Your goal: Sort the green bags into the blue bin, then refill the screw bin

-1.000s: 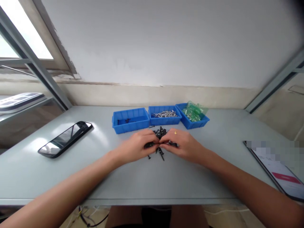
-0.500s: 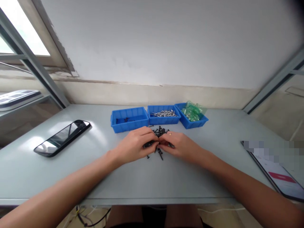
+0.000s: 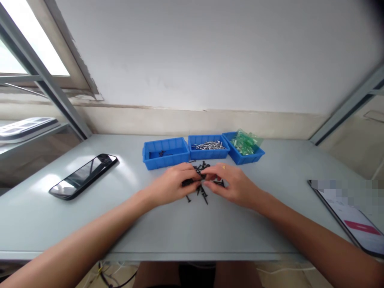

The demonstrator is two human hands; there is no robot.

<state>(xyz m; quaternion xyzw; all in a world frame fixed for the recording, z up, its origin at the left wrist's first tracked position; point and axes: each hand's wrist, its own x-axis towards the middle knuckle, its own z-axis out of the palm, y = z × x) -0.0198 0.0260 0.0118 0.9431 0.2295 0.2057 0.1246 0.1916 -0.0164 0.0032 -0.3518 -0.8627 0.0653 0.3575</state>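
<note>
A loose pile of black screws lies on the grey table between my hands. My left hand is curled at the pile's left side, with dark screws under and between its fingers. Across from it, my right hand has its thumb and fingers apart at the pile's right side, and some screws show beneath its palm. Behind the pile are a blue bin with a few black screws, a blue bin of silver nails or screws, and a tilted blue bin with green plastic bags.
A black device with a glossy screen lies at the left. At the right edge is a tablet or phone with a lit screen. Grey metal posts rise at both sides, before a white wall.
My right hand has moved slightly right, away from my left fingertips, and its thumb and fingers have opened. My left hand stays at the pile. The whole view has shifted a little.
</note>
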